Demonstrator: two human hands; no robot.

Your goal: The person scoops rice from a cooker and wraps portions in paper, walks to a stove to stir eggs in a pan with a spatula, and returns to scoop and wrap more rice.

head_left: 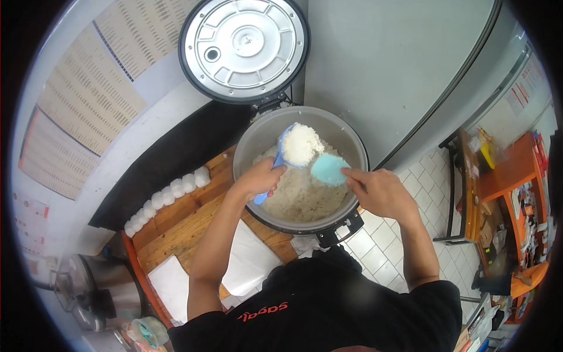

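Head view: left hand (260, 179) wrapped round the handle of a blue scoop (280, 155), smooth, plastic-looking, with a rounded bowl. Right hand (382, 189) has a narrow pinch, thumb and fingers on a turquoise paddle (328, 170); flat rounded blade, grains stuck to it. Blade sits just beside the scoop's rim; can't tell if they touch.

Scoop is heaped with white rice (302, 144), clumpy, loose-grained, mounded above the rim. Both tools are over the cooker pot (341, 128): round, matte grey wall, more rice spread below the grip, lumpy surface, some up the side.

Black shirt (352, 299), red lettering, on the near side of both hands. Latch (353, 223) on the pot's outer edge, below the right hand.

Left of left hand: wooden tabletop (182, 229), visible planks, with flat smooth white sheets (249, 261) partly behind the left forearm. Row of rounded white lumps (167, 196) along its far edge, black cloth (164, 149) behind.

Beyond the grip: raised lid (249, 61), metallic disc, ribbed, dark rim, blocks the far side. Tall grey panel (375, 64), smooth, tight against the pot's far right, limits room there.

Further out: metal pot (111, 287) far left; white tile floor (375, 252) and orange shelving (507, 167) past the right hand.
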